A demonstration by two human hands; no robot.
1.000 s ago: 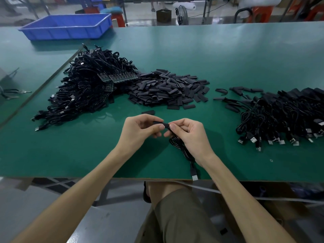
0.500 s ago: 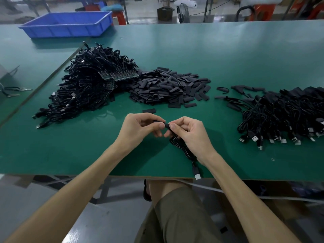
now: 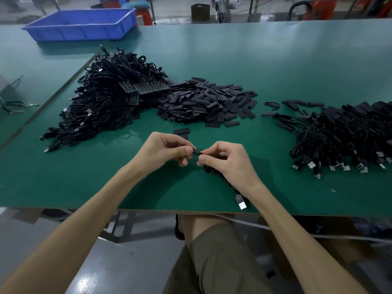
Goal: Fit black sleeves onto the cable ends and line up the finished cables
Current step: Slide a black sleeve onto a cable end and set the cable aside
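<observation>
Pinching a sleeve [image 3: 196, 153] mid-worktop [image 3: 275, 71], left hand [image 3: 167, 151] closed on it from 9 o'clock, right hand [image 3: 229, 160] from 3 o'clock. Trailing a cable [image 3: 230, 184] from under the right hand toward 5 o'clock. Ringed by a sleeve pile [image 3: 207, 102] at 12, a cable heap [image 3: 101, 102] at 10, and lined-up cables [image 3: 343, 132] at 3.

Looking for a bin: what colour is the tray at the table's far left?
The tray is blue; the head view shows it best.

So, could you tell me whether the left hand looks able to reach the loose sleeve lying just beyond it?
Probably yes: the loose sleeve lies just past the left hand with nothing between them, but that hand is pinching the sleeve being fitted.
</observation>
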